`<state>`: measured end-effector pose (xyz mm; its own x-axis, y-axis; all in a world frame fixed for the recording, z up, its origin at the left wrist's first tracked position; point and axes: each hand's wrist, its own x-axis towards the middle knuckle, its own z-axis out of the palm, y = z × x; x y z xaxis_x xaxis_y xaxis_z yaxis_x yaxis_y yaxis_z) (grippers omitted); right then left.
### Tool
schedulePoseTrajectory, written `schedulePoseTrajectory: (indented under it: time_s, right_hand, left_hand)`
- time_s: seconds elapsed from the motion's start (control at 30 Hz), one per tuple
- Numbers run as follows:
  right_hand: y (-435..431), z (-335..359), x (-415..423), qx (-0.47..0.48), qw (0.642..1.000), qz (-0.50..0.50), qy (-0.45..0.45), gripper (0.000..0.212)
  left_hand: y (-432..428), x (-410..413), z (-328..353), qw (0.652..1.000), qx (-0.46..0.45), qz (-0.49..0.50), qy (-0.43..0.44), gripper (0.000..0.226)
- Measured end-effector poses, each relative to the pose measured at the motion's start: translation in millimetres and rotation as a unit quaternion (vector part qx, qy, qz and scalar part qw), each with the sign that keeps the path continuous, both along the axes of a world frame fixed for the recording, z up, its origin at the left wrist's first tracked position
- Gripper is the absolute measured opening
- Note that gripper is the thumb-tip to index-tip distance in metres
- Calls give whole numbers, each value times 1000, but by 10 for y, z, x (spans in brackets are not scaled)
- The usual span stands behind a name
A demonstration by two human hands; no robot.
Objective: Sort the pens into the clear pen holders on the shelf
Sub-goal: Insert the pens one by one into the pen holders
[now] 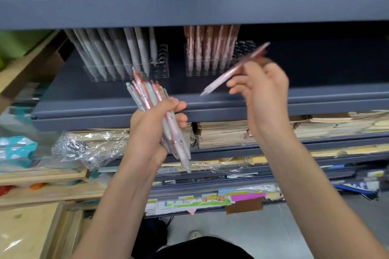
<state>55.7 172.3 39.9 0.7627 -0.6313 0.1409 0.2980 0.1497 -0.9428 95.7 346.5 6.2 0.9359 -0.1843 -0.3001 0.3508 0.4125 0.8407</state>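
At the front lip of the grey shelf (315,99), pinches one pink pen (229,71) in the right hand (261,88), fingers curled round the barrel, tip slanted down-left, seated in neither holder. Grips a bundle of pens (147,92) in the left hand (151,126), fingers wrapped round it, just below the lip.

Judged as the carry step for a single pen; insertion not yet done.

Next move:
1. Turn tip-down.
2. Match by colour to the right clear holder (244,48), stocked with pink-brown pens (210,44).
3. Aim for the empty holes at its right end; lower straight.
4. Bypass the left clear holder (163,57), stocked with grey pens (117,52).

Count:
- Holders: two.
- Right hand: one pen.
- Bundle: roughly eight, grey and pink mixed; cannot tell exactly through overlap.
- Grey, stocked: about eight visible.
- Pink-brown, stocked: about six visible.
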Motion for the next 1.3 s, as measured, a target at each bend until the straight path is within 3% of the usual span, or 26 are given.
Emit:
schedulePoseTrajectory:
  time_s: [0.13, 0.23, 0.4, 0.6, 0.73, 0.9, 1.0, 1.1, 1.17, 1.23, 1.3]
  right_hand:
    - [-339, 131, 86, -106, 978, -166, -66, 6]
    - [-518, 120, 203, -191, 955, -215, -72, 10]
    - [-613, 20, 434, -310, 927, -203, -63, 8]
    - [-622, 104, 671, -543, 813, -169, 126, 25]
    - [-628, 201, 722, -605, 760, -158, 177, 26]
    - [-604, 266, 767, -619, 742, -147, 212, 28]
    - [-600, 256, 771, -594, 767, -135, 203, 25]
    - [-630, 202, 707, -493, 832, -88, 239, 26]
    - [-578, 153, 529, -413, 880, -96, 215, 31]
    - [-398, 90, 260, -355, 919, -73, 155, 17]
    - [-129, -13, -43, -329, 932, 10, 149, 9]
  left_hand:
    - [9, 30, 14, 999, -20, -21, -14, 29]
    - [-1, 70, 42, 998, -39, -32, -23, 32]
    - [-3, 156, 10, 999, -29, -32, -18, 31]
    - [6, 179, -23, 999, -13, -30, -21, 21]
    - [8, 177, -17, 1000, -23, -6, -14, 6]
    - [-13, 195, 22, 999, -35, 5, -10, 6]
    - [-28, 191, 19, 999, -36, 14, -11, 6]
    - [-18, 185, 4, 999, -32, 22, -9, 11]
    - [-1, 173, -5, 999, -31, 23, -10, 12]
    - [15, 162, -16, 999, -29, 27, -10, 20]
    - [19, 148, -10, 999, -28, 29, -12, 22]
